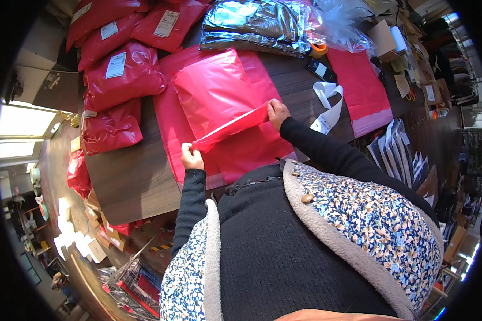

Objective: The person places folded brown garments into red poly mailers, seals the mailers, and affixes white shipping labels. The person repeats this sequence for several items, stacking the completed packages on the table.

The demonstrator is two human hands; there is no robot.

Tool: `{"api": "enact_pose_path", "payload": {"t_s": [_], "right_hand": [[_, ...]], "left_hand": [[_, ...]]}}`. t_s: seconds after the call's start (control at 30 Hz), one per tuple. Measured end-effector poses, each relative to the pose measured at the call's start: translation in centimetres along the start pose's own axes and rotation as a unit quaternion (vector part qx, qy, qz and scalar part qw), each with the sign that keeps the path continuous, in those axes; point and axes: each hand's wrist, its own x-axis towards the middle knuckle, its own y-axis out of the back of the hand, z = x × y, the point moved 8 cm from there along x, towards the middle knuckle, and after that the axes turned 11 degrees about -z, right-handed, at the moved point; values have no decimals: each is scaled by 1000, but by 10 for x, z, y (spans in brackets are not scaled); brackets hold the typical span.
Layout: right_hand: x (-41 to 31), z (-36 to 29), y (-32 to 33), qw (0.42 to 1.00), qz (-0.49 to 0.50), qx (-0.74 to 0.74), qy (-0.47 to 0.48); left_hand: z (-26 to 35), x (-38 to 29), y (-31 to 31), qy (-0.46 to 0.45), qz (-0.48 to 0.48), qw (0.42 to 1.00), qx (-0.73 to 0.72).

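A filled red plastic mailing bag (215, 90) lies in front of me, its flap edge towards my body. My left hand (192, 156) pinches the near left corner of that edge. At the near right corner my right hand (278, 114) grips the same edge, so the strip between them is pulled straight. Flat red mailing bags (241, 150) lie under the filled one. To the right of my right hand, a curled strip of white labels (328, 116) rests on the tabletop.
Packed red parcels (122, 76) with labels are piled at the left. Clear-wrapped dark goods (257, 26) lie at the back, beside orange-handled scissors (318, 50) and a phone (322, 70). More flat red bags (359, 88) lie right on the wooden table (132, 180). A wire cart (132, 287) stands lower left.
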Motion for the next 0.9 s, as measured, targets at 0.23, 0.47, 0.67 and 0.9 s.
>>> {"api": "enact_pose_path", "payload": {"t_s": [0.23, 0.47, 0.67, 0.9], "right_hand": [[11, 13, -16, 999, -7, -29, -43], [14, 32, -37, 985, -80, -101, -118], [18, 38, -46, 965, -128, -143, -181], [13, 52, -46, 965, -121, -126, -195]], "left_hand": [[-7, 19, -17, 16, 103, 991, 79], [-32, 31, -43, 219, -2, 972, 89], [-36, 42, -49, 237, -37, 962, 134], [-90, 45, -85, 274, -194, 929, -156]]}}
